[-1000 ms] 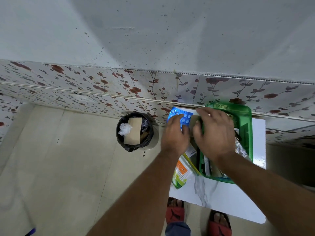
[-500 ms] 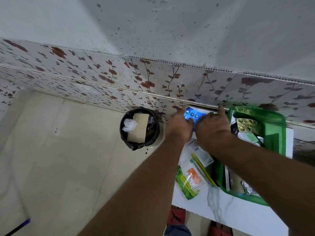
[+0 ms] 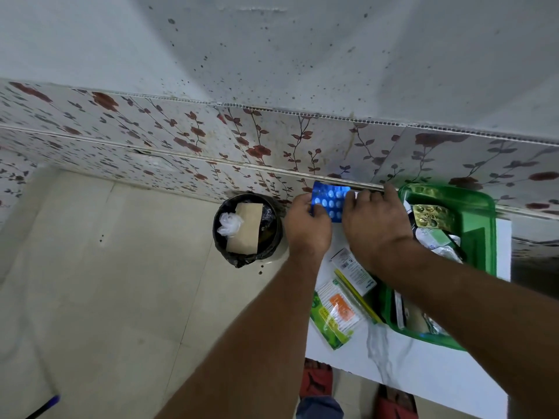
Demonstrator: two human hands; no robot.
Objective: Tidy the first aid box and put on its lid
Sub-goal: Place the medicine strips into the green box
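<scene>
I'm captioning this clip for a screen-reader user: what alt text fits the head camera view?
Both hands, left hand and right hand, hold a blue blister pack above a white table by a floral-tiled wall. An open green first aid box holding medicine packets sits to the right, loose packets lie beside it, and a black bin stands on the floor.

I count one blue foil blister strip of white tablets [image 3: 329, 201], one gold blister strip [image 3: 433, 215] and one green plastic first aid box [image 3: 481, 237]. One white cardboard medicine carton [image 3: 354, 272], one green-and-orange packet of cotton buds [image 3: 334, 317] and one yellow stick [image 3: 357, 293] are on my white desk [image 3: 423, 376]. One black round bin [image 3: 246, 229] is on the floor.
</scene>
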